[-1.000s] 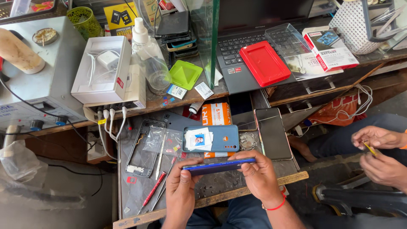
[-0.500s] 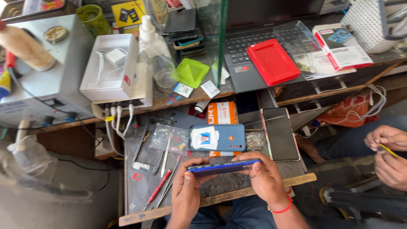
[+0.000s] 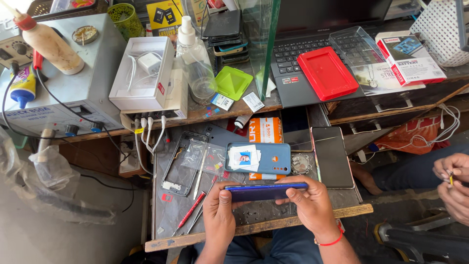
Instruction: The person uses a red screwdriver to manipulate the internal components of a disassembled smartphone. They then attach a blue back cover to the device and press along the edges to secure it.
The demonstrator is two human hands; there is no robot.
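Both of my hands hold a dark blue phone (image 3: pixel 266 191) edge-on over a grey work mat (image 3: pixel 171 215). My left hand (image 3: pixel 218 215) grips its left end with the thumb on top. My right hand (image 3: pixel 312 208), with a red band at the wrist, grips the right end. Just beyond the phone lies a blue phone case (image 3: pixel 259 158) with a small photo card on it. A black phone (image 3: pixel 332 156) lies face up to the right. A bare phone frame (image 3: pixel 183 164) lies to the left.
Red-handled tools (image 3: pixel 191 210) and tweezers lie on the mat's left. Above it sit a white box (image 3: pixel 141 73), a spray bottle (image 3: pixel 193 54), a green tray (image 3: pixel 233 82), a red tray (image 3: pixel 326 72) on a laptop (image 3: pixel 298 54) and a grey station (image 3: pixel 63 93). Another person's hands (image 3: pixel 452 183) work at right.
The camera has shifted a little. My hands still hold the blue phone in about the same place; the grip looks unchanged.
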